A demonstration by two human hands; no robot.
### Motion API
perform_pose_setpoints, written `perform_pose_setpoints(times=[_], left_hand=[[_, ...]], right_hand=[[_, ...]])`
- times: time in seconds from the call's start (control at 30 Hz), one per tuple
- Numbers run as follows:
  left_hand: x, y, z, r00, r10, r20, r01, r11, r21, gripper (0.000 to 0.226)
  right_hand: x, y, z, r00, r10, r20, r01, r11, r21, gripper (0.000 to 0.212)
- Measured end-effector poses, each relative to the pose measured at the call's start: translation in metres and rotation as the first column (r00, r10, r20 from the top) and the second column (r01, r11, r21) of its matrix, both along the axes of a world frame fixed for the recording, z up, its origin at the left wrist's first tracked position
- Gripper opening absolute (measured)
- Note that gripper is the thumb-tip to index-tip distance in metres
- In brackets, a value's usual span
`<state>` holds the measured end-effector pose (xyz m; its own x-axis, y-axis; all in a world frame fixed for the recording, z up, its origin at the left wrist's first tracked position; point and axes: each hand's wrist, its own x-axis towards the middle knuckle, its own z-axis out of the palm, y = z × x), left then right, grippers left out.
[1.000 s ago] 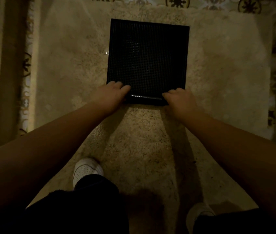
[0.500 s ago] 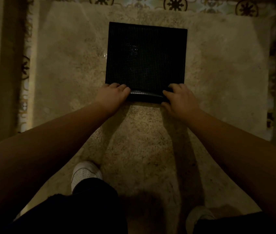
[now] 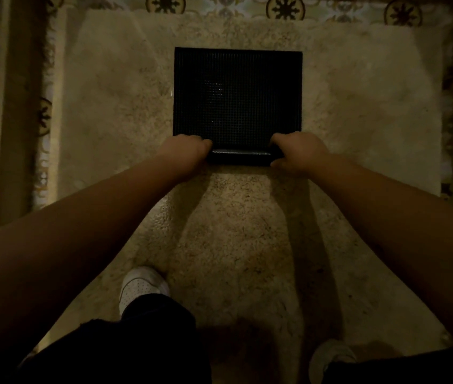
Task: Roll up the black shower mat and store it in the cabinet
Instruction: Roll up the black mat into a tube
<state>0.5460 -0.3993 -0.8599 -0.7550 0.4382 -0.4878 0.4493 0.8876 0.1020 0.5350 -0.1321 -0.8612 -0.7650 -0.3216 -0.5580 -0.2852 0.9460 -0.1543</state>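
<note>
A pale shaggy bath rug [image 3: 358,112] covers most of the floor in the head view, dim and mottled, with a strip of patterned floor tile [image 3: 286,6] showing past its far edge and down its left side. On the rug, toward its far edge and about midway across, lies the black shower mat [image 3: 237,92], a dark square with a fine grid texture. Its far part lies flat on the rug; its near edge is curled into a narrow glossy roll [image 3: 239,156] that runs across the mat's width.

Two bare forearms reach in from the lower corners. The left hand [image 3: 185,151] sits at the left end of the roll, its fingers curled down over the mat and closed around that end. The right hand [image 3: 298,152] is at the right end, fingers bent over the top of the roll and thumb below it, gripping it likewise.

Nearer the camera, at the rug's near edge, a white perforated shoe [image 3: 142,285] shows below the left arm under a dark trouser leg, and a second shoe [image 3: 330,358], dimmer, appears at lower right.
</note>
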Motion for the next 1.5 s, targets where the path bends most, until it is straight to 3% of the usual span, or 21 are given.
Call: perform_pose_setpoints(times=[0.17, 0.37, 0.43, 0.5, 0.57, 0.63, 0.67, 0.73, 0.8, 0.9, 0.97, 1.07, 1.17, 1.23, 1.37, 1.5], left_hand=[[0.026, -0.013, -0.009, 0.989, 0.089, 0.117, -0.105, 0.984, 0.141, 0.04], [0.043, -0.015, -0.011, 0.982, 0.174, 0.078, -0.19, 0.911, 0.367, 0.045], [0.038, -0.013, -0.007, 0.946, 0.298, 0.129, -0.324, 0.833, 0.449, 0.035], [0.035, -0.01, -0.003, 0.859, 0.483, 0.171, -0.496, 0.701, 0.513, 0.022], [0.032, -0.006, 0.0, 0.722, 0.65, 0.238, -0.658, 0.539, 0.526, 0.033], [0.028, -0.004, -0.001, 0.667, 0.699, 0.258, -0.707, 0.483, 0.517, 0.031], [0.027, -0.004, -0.002, 0.673, 0.686, 0.278, -0.707, 0.484, 0.516, 0.024], [0.027, -0.004, -0.002, 0.743, 0.59, 0.315, -0.651, 0.527, 0.547, 0.048], [0.032, -0.004, -0.007, 0.832, 0.501, 0.238, -0.543, 0.647, 0.535, 0.059], [0.046, -0.004, -0.016, 0.97, 0.244, 0.017, -0.236, 0.913, 0.334, 0.061], [0.051, -0.006, -0.018, 0.994, 0.064, -0.093, -0.047, 0.983, 0.175, 0.059], [0.045, -0.004, -0.015, 0.99, 0.016, -0.138, 0.002, 0.992, 0.126, 0.047], [0.034, -0.001, -0.01, 0.993, 0.075, -0.089, -0.061, 0.986, 0.154, 0.04], [0.031, -0.001, -0.008, 0.988, 0.155, -0.021, -0.147, 0.966, 0.212, 0.038], [0.028, 0.0, -0.004, 0.985, 0.174, 0.011, -0.172, 0.958, 0.23, 0.029], [0.022, 0.003, -0.004, 0.983, 0.179, -0.033, -0.168, 0.963, 0.21, 0.022]], right_hand=[[-0.002, 0.005, -0.001, 0.982, 0.049, 0.18, -0.047, 0.999, -0.015, 0.05], [-0.004, 0.005, -0.004, 0.971, -0.026, 0.239, 0.044, 0.996, -0.072, 0.049], [-0.007, 0.005, -0.005, 0.966, -0.031, 0.258, 0.053, 0.995, -0.079, 0.049], [-0.007, 0.005, -0.005, 0.963, -0.045, 0.267, 0.07, 0.994, -0.084, 0.049], [-0.006, 0.006, -0.006, 0.962, -0.063, 0.265, 0.091, 0.991, -0.094, 0.048], [-0.004, 0.006, -0.007, 0.964, -0.067, 0.255, 0.096, 0.99, -0.102, 0.048], [-0.004, 0.006, -0.006, 0.966, -0.064, 0.251, 0.093, 0.99, -0.107, 0.048], [-0.004, 0.007, -0.007, 0.966, -0.062, 0.25, 0.093, 0.989, -0.115, 0.047], [-0.004, 0.008, -0.008, 0.964, -0.068, 0.256, 0.101, 0.988, -0.12, 0.045], [0.0, 0.011, -0.008, 0.96, -0.099, 0.263, 0.139, 0.981, -0.137, 0.047], [0.0, 0.012, -0.009, 0.967, -0.078, 0.241, 0.117, 0.982, -0.151, 0.047], [-0.003, 0.011, -0.008, 0.958, -0.074, 0.277, 0.116, 0.984, -0.138, 0.046], [-0.002, 0.011, -0.004, 0.96, -0.109, 0.259, 0.15, 0.978, -0.147, 0.049], [0.008, 0.015, 0.0, 0.981, -0.143, 0.134, 0.171, 0.958, -0.231, 0.042], [0.047, 0.017, -0.003, 0.953, -0.058, -0.296, -0.025, 0.962, -0.271, 0.035], [0.055, 0.01, -0.012, 0.944, 0.022, -0.329, -0.06, 0.993, -0.104, 0.059]])
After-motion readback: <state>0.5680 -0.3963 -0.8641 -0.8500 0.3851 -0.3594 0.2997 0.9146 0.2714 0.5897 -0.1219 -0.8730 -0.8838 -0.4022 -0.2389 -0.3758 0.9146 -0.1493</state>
